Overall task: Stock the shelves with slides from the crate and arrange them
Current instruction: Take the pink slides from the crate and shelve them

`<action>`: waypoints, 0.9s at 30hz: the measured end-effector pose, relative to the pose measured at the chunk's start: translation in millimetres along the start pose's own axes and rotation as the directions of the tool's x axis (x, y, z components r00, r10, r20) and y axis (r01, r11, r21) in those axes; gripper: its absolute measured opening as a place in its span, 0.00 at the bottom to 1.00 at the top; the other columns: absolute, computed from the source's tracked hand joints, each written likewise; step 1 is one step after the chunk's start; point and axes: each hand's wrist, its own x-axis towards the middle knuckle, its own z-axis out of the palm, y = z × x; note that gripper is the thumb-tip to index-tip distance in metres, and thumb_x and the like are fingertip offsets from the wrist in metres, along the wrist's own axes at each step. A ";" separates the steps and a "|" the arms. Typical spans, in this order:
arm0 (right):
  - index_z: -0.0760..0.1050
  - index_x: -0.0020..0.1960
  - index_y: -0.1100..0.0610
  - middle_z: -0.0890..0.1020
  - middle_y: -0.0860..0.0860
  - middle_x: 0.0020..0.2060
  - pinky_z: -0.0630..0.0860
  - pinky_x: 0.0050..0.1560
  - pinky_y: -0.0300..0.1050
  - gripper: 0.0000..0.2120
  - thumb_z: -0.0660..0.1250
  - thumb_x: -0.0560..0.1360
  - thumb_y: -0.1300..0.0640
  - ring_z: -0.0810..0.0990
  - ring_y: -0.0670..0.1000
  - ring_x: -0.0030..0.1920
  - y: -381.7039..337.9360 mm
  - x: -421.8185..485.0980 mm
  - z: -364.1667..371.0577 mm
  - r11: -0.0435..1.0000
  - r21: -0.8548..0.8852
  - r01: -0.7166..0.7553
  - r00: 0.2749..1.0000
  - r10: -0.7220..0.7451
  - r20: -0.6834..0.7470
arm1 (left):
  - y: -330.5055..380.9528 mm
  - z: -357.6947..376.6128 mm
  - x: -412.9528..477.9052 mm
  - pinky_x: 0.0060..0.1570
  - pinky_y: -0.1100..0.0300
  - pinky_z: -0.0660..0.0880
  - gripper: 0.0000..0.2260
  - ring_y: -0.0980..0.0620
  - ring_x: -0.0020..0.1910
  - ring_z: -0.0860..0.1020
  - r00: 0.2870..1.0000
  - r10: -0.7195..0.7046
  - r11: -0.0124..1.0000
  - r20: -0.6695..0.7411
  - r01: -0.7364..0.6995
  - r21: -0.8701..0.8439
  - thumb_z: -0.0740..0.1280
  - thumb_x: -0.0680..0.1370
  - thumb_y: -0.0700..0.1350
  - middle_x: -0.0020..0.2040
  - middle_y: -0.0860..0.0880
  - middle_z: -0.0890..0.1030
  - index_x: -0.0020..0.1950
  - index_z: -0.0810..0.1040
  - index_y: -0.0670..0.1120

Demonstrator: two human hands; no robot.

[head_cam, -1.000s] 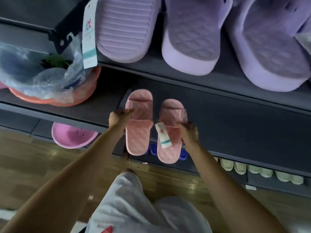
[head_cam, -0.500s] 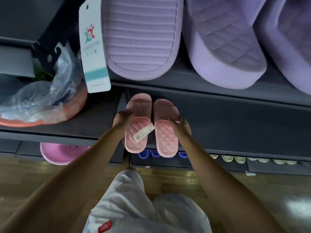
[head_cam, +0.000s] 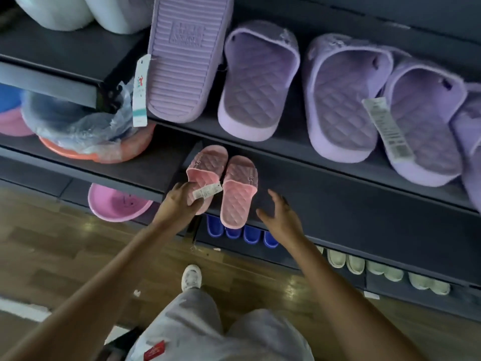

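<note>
Head view: my left hand (head_cam: 179, 204) holds the heel of the left pink slide (head_cam: 207, 169) on the dark shelf (head_cam: 338, 204). The right pink slide (head_cam: 238, 196) sits just beside it. My right hand (head_cam: 279, 217) is spread wide nearby, holding nothing.

Dim, bluish indoor light, with the shelves (head_cam: 351, 204) dark and shadowed underneath. Soft glare spots on the floor (head_cam: 65, 243). Wide-angle bending at the edges; far-right slides (head_cam: 426, 121) slightly blurred.

Pink quilted slides (head_cam: 234, 199), lilac quilted slides (head_cam: 257, 100), ribbed lilac sole (head_cam: 182, 74), blue slides (head_cam: 250, 234), grey shelf (head_cam: 338, 194)
</note>
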 end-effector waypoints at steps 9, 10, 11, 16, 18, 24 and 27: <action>0.55 0.74 0.55 0.67 0.56 0.70 0.65 0.66 0.52 0.31 0.63 0.76 0.50 0.66 0.55 0.68 60.7 -68.7 -57.7 0.913 -0.192 0.361 0.932 -0.356 0.059 | 63.0 38.7 -131.2 0.60 0.47 0.71 0.20 0.40 0.62 0.73 0.957 0.117 0.988 -0.266 -0.086 0.127 0.68 0.75 0.40 0.65 0.41 0.74 0.66 0.73 0.41; 0.55 0.75 0.55 0.67 0.56 0.69 0.65 0.67 0.51 0.31 0.63 0.76 0.50 0.66 0.54 0.68 64.5 -75.8 -63.2 0.894 -0.211 0.395 0.918 -0.390 0.063 | 67.6 42.2 -146.2 0.60 0.46 0.71 0.20 0.40 0.62 0.73 0.951 0.114 0.986 -0.288 -0.072 0.151 0.68 0.75 0.41 0.65 0.41 0.74 0.67 0.72 0.42; 0.55 0.75 0.55 0.67 0.55 0.69 0.64 0.66 0.50 0.31 0.63 0.77 0.50 0.66 0.54 0.68 67.0 -82.8 -68.1 0.874 -0.231 0.427 0.904 -0.423 0.071 | 71.6 44.5 -160.8 0.60 0.45 0.71 0.20 0.40 0.62 0.73 0.946 0.102 0.985 -0.309 -0.052 0.167 0.68 0.75 0.41 0.65 0.42 0.74 0.67 0.72 0.42; 0.55 0.75 0.54 0.64 0.53 0.71 0.61 0.68 0.49 0.30 0.62 0.77 0.49 0.64 0.53 0.69 67.2 -111.4 -82.0 0.771 -0.282 0.571 0.820 -0.547 0.167 | 72.8 54.4 -221.5 0.61 0.44 0.67 0.22 0.40 0.64 0.71 0.921 0.004 0.970 -0.390 0.092 0.226 0.69 0.74 0.43 0.67 0.44 0.73 0.68 0.71 0.44; 0.55 0.74 0.54 0.65 0.52 0.71 0.61 0.67 0.48 0.30 0.63 0.77 0.50 0.64 0.52 0.69 64.7 -122.3 -81.7 0.735 -0.278 0.618 0.786 -0.587 0.196 | 68.6 56.3 -243.8 0.60 0.45 0.68 0.21 0.40 0.63 0.72 0.906 -0.007 0.961 -0.424 0.123 0.248 0.69 0.74 0.43 0.65 0.44 0.74 0.66 0.73 0.44; 0.61 0.73 0.56 0.68 0.53 0.68 0.63 0.67 0.48 0.29 0.66 0.75 0.50 0.66 0.53 0.68 55.2 -163.0 -67.1 0.646 -0.167 0.745 0.665 -0.694 0.278 | 61.7 54.6 -319.9 0.59 0.45 0.69 0.22 0.40 0.62 0.73 0.844 -0.116 0.935 -0.524 0.271 0.229 0.62 0.73 0.50 0.64 0.44 0.75 0.65 0.74 0.44; 0.59 0.73 0.56 0.66 0.53 0.70 0.63 0.69 0.53 0.30 0.64 0.76 0.48 0.64 0.53 0.70 46.0 -185.9 -58.0 0.581 -0.139 0.802 0.590 -0.735 0.334 | 55.9 54.9 -360.6 0.64 0.47 0.64 0.21 0.41 0.66 0.69 0.808 -0.186 0.907 -0.559 0.360 0.218 0.68 0.74 0.46 0.67 0.45 0.72 0.67 0.72 0.45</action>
